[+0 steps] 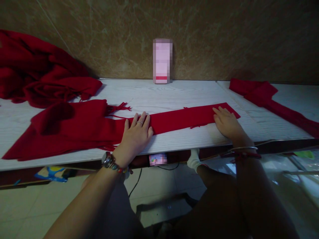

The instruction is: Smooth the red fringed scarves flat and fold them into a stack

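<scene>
A red fringed scarf (pixel 179 120) lies along the white wood-grain table, folded into a narrow flat strip on the right and spreading wider and looser on the left. My left hand (pixel 137 132) rests flat on the middle of the scarf, fingers spread, with a ring on one finger. Near the strip's right end, my right hand (pixel 226 122) presses down with its fingers stretched out over the cloth. Strands of fringe stick out from the loose part and from both edges of the strip. Neither hand grips anything.
A heap of red cloth (pixel 47 69) fills the back left. Another red folded strip (pixel 269 96) lies at the right. Upright against the brown marbled wall stands a blurred pink phone-like object (pixel 162 61). Below the table edge are a lit screen (pixel 157 159) and a cable.
</scene>
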Tool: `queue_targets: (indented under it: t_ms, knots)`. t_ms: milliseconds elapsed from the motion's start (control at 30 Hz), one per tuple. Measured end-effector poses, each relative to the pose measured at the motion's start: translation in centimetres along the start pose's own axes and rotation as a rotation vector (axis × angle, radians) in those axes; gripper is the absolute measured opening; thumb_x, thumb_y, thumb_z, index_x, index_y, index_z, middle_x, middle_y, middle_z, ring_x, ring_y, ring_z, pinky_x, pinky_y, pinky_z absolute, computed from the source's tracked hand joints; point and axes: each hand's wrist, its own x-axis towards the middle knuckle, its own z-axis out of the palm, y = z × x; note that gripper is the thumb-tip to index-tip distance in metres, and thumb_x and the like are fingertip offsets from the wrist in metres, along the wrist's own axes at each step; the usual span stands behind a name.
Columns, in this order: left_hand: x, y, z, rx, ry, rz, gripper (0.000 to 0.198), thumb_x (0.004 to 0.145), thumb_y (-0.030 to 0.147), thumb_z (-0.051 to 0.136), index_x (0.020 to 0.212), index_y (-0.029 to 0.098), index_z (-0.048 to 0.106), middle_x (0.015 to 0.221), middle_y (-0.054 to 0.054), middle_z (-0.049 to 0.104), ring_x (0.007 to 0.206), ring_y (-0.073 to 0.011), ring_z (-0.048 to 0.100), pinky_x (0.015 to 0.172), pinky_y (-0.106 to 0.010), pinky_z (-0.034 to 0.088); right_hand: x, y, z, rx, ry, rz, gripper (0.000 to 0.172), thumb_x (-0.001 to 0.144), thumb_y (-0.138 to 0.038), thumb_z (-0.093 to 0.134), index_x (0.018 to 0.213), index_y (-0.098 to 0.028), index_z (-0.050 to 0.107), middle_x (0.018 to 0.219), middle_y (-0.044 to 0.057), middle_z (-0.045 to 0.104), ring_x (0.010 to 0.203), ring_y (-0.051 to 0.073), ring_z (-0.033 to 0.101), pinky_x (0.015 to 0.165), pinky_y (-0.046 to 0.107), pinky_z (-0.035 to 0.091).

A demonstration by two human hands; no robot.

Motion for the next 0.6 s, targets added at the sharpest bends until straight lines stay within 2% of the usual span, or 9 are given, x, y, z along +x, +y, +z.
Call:
queue_targets:
  t_ms: [67,200,300,367,467,600]
  knots:
    - [0.1,0.4,-0.1,-0.003,0.003,0.004,0.054,0.095,0.03,0.023,0.144,0.009,0.032,0.153,-0.013,0.025,0.141,-0.0327,0.021,0.11,-0.057,0.025,0.1,-2.0,-0.1,0.026,0.023,-0.067,0.05,0.091,-0.028,0.029,0.132,-0.011,0.051,0.142,0.018,0.047,0.134,0.034,0.038,0.108,0.06,0.026]
    - [0.2,1.0,-0.1,-0.008,0.017,0.027,0.055,0.096,0.033,0.023,0.144,0.009,0.031,0.153,-0.014,0.026,0.141,-0.0331,0.02,0.109,-0.057,0.026,0.0,-8.3,0.2,0.129,0.045,-0.342,0.044,0.093,-0.028,0.032,0.132,-0.019,0.053,0.143,0.011,0.047,0.135,0.029,0.036,0.11,0.058,0.026]
    - [0.3,1.0,0.1,-0.006,0.028,0.034,0.055,0.096,0.035,0.023,0.144,0.011,0.033,0.152,-0.013,0.028,0.141,-0.0334,0.022,0.108,-0.059,0.027,-0.5,-12.5,0.7,0.134,-0.003,-0.502,0.044,0.094,-0.027,0.033,0.133,-0.018,0.051,0.145,0.011,0.044,0.137,0.027,0.032,0.111,0.056,0.025]
    - [0.3,0.9,0.3,-0.009,0.031,0.043,0.054,0.096,0.036,0.024,0.144,0.014,0.034,0.152,-0.013,0.029,0.14,-0.0335,0.024,0.107,-0.061,0.027,-0.8,-14.1,1.1,0.103,-0.047,-0.561,0.044,0.095,-0.026,0.033,0.134,-0.018,0.05,0.145,0.011,0.044,0.137,0.027,0.033,0.111,0.054,0.027]
    - [0.4,0.6,0.3,-0.018,0.019,0.054,0.055,0.095,0.039,0.025,0.144,0.015,0.034,0.152,-0.013,0.029,0.139,-0.0335,0.025,0.106,-0.061,0.027,-1.0,-14.5,1.5,0.053,-0.071,-0.568,0.044,0.095,-0.027,0.033,0.135,-0.02,0.049,0.144,0.01,0.046,0.135,0.026,0.037,0.11,0.053,0.03]
    - [0.3,0.4,0.1,-0.021,-0.001,0.043,0.056,0.095,0.041,0.025,0.144,0.014,0.032,0.152,-0.012,0.029,0.14,-0.0333,0.025,0.107,-0.061,0.027,-0.4,-12.1,1.4,0.011,-0.094,-0.456,0.045,0.095,-0.029,0.033,0.136,-0.019,0.048,0.144,0.012,0.046,0.134,0.029,0.038,0.108,0.058,0.029]
